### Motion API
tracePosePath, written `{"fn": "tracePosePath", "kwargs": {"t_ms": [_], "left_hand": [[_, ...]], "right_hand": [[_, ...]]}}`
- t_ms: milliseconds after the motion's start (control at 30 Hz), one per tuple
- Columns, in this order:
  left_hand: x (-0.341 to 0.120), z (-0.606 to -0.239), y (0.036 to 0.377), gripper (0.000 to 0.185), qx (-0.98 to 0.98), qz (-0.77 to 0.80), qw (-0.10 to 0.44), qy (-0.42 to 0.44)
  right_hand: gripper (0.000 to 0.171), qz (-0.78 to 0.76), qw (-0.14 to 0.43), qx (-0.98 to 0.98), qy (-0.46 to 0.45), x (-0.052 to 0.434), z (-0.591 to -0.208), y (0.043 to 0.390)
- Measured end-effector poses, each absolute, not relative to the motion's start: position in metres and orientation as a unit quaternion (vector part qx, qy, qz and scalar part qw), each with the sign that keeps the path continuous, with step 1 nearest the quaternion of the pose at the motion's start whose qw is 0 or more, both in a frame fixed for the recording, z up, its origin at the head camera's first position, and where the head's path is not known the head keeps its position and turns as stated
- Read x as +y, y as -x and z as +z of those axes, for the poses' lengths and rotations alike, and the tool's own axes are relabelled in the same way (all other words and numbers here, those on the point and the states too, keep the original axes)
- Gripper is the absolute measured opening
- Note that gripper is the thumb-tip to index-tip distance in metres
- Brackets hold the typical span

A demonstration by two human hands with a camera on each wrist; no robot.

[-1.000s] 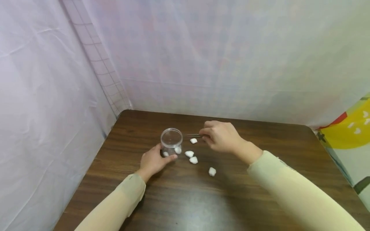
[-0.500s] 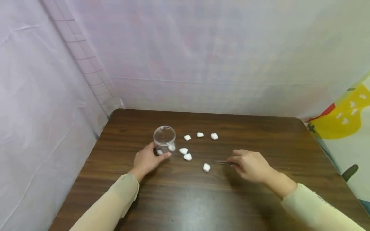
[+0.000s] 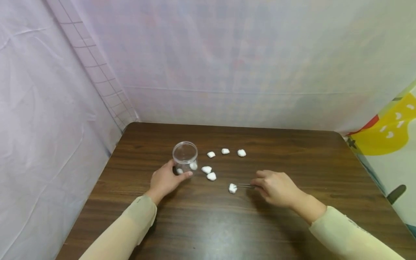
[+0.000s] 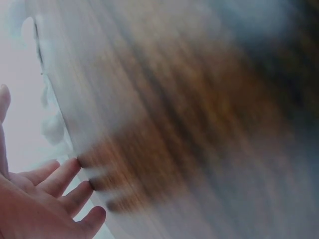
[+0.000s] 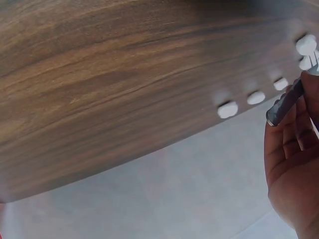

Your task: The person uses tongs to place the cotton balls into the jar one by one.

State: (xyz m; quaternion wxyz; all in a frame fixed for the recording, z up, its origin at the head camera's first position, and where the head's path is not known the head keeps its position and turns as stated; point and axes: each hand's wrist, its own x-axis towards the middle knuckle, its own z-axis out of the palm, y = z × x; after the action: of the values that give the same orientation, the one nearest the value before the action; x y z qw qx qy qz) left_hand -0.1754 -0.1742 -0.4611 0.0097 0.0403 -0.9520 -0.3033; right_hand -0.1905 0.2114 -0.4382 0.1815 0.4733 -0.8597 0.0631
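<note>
My left hand [image 3: 165, 179] holds a clear round jar [image 3: 185, 162] low on its side, thumb across the near side. Through the jar's wall, white cotton balls [image 3: 193, 165] show at the bottom. In the left wrist view the fingers of the left hand [image 4: 55, 196] are slightly bent. My right hand [image 3: 276, 188] pinches metal tweezers [image 3: 244, 186], whose tips are at the nearest cotton ball [image 3: 232, 188] on the table. From the right wrist, the tweezers [image 5: 286, 103] lie between thumb and fingers, tips over that cotton ball [image 5: 306, 45].
Two cotton balls [image 3: 209, 173] lie close together right of the jar. Behind them is a loose row of three more cotton balls [image 3: 225, 151]. The dark wooden table [image 3: 286, 144] ends at a pale curtain [image 3: 247, 72] at the back and left.
My right hand has come from the back row toward the near right, then left, bringing the tweezers' tips to the nearest cotton ball. My left hand keeps its hold on the jar.
</note>
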Motion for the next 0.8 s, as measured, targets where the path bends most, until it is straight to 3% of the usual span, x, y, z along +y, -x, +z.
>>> {"fn": "tracePosePath", "kwargs": {"t_ms": [800], "left_hand": [[-0.174,-0.4621,0.176,0.084,-0.953,-0.302,0.011,-0.039]], "right_hand": [[0.018,0.064,0.151,-0.865,-0.475,0.2111,-0.4448,0.1943]]}}
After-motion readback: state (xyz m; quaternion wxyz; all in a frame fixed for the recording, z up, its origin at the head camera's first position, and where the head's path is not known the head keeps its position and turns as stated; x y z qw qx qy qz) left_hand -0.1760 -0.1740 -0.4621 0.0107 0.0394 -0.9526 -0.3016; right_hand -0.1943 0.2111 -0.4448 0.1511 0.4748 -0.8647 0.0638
